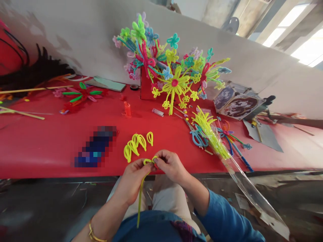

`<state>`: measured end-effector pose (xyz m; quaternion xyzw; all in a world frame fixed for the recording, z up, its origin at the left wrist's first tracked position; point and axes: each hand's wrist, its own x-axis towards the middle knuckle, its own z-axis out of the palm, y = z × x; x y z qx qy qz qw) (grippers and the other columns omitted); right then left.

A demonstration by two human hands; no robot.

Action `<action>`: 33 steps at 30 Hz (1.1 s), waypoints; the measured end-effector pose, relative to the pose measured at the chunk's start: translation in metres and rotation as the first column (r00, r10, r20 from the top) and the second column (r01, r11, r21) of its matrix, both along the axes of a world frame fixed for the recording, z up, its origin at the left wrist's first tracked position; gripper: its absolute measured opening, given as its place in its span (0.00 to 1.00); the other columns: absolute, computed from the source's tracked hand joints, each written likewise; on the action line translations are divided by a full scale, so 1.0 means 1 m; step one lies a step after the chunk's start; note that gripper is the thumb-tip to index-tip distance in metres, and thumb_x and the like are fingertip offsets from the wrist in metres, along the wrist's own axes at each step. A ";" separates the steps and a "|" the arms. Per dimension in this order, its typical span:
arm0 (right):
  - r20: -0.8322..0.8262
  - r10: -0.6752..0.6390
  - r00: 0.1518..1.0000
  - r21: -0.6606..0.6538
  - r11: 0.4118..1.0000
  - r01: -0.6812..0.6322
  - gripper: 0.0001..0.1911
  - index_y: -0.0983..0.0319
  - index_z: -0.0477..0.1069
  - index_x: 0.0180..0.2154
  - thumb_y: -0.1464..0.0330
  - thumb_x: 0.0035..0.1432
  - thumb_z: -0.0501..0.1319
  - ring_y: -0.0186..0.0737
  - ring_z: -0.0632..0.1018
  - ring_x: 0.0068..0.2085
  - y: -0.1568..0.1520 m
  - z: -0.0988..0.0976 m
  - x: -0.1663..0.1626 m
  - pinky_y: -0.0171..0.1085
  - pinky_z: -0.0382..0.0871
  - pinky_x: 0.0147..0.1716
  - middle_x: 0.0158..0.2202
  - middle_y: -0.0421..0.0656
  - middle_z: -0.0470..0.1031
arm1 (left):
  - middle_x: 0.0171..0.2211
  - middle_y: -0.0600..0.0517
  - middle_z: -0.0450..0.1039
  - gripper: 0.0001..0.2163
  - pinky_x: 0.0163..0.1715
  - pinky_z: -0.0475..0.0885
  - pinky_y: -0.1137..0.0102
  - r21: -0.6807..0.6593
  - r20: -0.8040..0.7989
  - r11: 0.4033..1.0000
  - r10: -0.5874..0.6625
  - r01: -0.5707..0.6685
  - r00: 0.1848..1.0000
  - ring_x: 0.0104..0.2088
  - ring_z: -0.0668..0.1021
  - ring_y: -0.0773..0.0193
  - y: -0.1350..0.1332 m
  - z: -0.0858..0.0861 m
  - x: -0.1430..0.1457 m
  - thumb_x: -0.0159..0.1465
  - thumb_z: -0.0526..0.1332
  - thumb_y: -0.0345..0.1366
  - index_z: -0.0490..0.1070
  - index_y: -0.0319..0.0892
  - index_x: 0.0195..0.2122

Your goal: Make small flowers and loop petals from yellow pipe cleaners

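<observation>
Both my hands meet at the near edge of the red table (50, 148). My left hand (133, 178) and my right hand (170, 164) pinch a yellow pipe cleaner (139, 201) between their fingertips, bent into a small loop at the top. Its long tail hangs down toward my lap. Just beyond my hands, several finished yellow pipe-cleaner loops (137, 143) lie on the table.
A clear sleeve of yellow pipe cleaners (214, 137) juts over the edge at right, beside blue scissors (198, 138). A bouquet of pipe-cleaner flowers (171, 70) stands at the back. A small orange bottle (127, 109), sticks (22, 113) and a patterned box (237, 102) lie around.
</observation>
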<state>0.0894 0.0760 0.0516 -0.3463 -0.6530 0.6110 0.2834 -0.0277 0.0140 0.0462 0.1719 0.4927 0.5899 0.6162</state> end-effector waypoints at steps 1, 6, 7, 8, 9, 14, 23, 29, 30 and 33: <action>0.018 -0.005 1.000 0.022 1.000 0.004 0.06 0.64 0.64 0.26 0.68 0.51 0.54 0.29 0.70 0.23 0.000 0.000 0.000 0.28 0.64 0.24 0.21 0.37 0.68 | 0.20 0.55 0.73 0.03 0.31 0.67 0.74 -0.002 -0.011 1.000 -0.005 0.005 1.000 0.25 0.73 0.69 0.000 0.000 0.000 0.46 0.65 0.32 0.72 0.38 0.22; 0.111 0.039 0.993 0.076 0.996 -0.047 0.04 0.64 0.66 0.26 0.71 0.50 0.54 0.28 0.69 0.25 0.003 0.000 0.001 0.28 0.62 0.26 0.22 0.37 0.69 | 0.21 0.55 0.72 0.03 0.31 0.66 0.73 0.002 -0.036 1.000 -0.001 0.001 0.999 0.26 0.73 0.68 -0.002 -0.004 -0.002 0.47 0.63 0.33 0.71 0.39 0.22; 0.133 0.048 0.990 0.067 0.996 -0.057 0.03 0.64 0.66 0.26 0.73 0.49 0.54 0.28 0.69 0.25 0.004 0.001 0.001 0.28 0.62 0.25 0.22 0.37 0.68 | 0.21 0.55 0.72 0.03 0.31 0.66 0.73 0.001 -0.061 1.000 -0.002 0.002 0.998 0.26 0.73 0.67 -0.002 -0.004 -0.001 0.47 0.63 0.33 0.71 0.39 0.22; 0.150 0.059 0.987 0.052 0.996 -0.067 0.03 0.64 0.65 0.25 0.74 0.48 0.54 0.28 0.68 0.25 0.006 0.001 0.001 0.27 0.61 0.25 0.22 0.37 0.67 | 0.21 0.55 0.72 0.04 0.30 0.66 0.73 0.000 -0.097 1.000 -0.004 0.004 0.995 0.26 0.73 0.67 -0.002 -0.005 -0.001 0.48 0.63 0.33 0.71 0.39 0.23; 0.157 0.074 0.985 0.035 0.996 -0.080 0.03 0.64 0.65 0.25 0.75 0.47 0.53 0.28 0.67 0.24 0.007 0.002 0.002 0.27 0.60 0.24 0.22 0.36 0.67 | 0.21 0.55 0.72 0.04 0.30 0.66 0.72 0.001 -0.147 1.000 -0.009 0.009 0.989 0.26 0.73 0.67 -0.003 -0.006 -0.001 0.48 0.63 0.34 0.71 0.39 0.23; 0.214 0.072 0.974 0.091 0.991 -0.093 0.03 0.64 0.63 0.23 0.74 0.47 0.54 0.26 0.62 0.22 0.009 0.002 0.001 0.26 0.54 0.21 0.20 0.34 0.61 | 0.21 0.56 0.70 0.06 0.27 0.65 0.74 0.005 -0.461 0.998 -0.051 0.060 0.886 0.25 0.71 0.67 -0.005 -0.011 -0.004 0.51 0.62 0.37 0.72 0.40 0.25; 0.179 0.025 0.984 0.278 0.958 -0.075 0.06 0.63 0.69 0.28 0.71 0.53 0.54 0.30 0.69 0.27 0.001 -0.001 0.002 0.28 0.60 0.28 0.25 0.37 0.69 | 0.19 0.57 0.69 0.05 0.27 0.65 0.74 0.014 -0.463 0.998 -0.042 0.055 0.885 0.25 0.71 0.67 -0.004 -0.008 -0.009 0.50 0.62 0.36 0.71 0.40 0.24; 0.345 -0.010 0.939 0.398 0.907 -0.136 0.07 0.62 0.69 0.29 0.73 0.53 0.53 0.31 0.70 0.28 0.000 0.008 0.004 0.28 0.60 0.28 0.26 0.39 0.70 | 0.23 0.54 0.74 0.03 0.33 0.68 0.70 0.037 -0.121 0.998 0.061 -0.057 0.991 0.28 0.75 0.65 -0.002 -0.008 0.002 0.48 0.63 0.32 0.71 0.40 0.24; 0.367 -0.002 0.930 0.403 0.901 -0.157 0.07 0.62 0.69 0.30 0.74 0.53 0.53 0.31 0.70 0.28 0.000 0.009 0.005 0.29 0.60 0.29 0.26 0.39 0.70 | 0.23 0.54 0.74 0.03 0.33 0.68 0.70 0.023 -0.086 0.998 0.057 -0.055 0.995 0.29 0.75 0.64 -0.002 -0.007 0.003 0.48 0.63 0.32 0.71 0.40 0.24; 0.394 0.006 0.919 0.419 0.889 -0.185 0.07 0.62 0.68 0.29 0.75 0.51 0.53 0.31 0.69 0.29 0.000 0.010 0.006 0.29 0.60 0.29 0.27 0.39 0.69 | 0.22 0.54 0.74 0.04 0.32 0.69 0.71 -0.001 -0.024 0.998 0.057 -0.057 0.998 0.27 0.75 0.65 -0.002 -0.006 0.004 0.46 0.64 0.33 0.71 0.40 0.23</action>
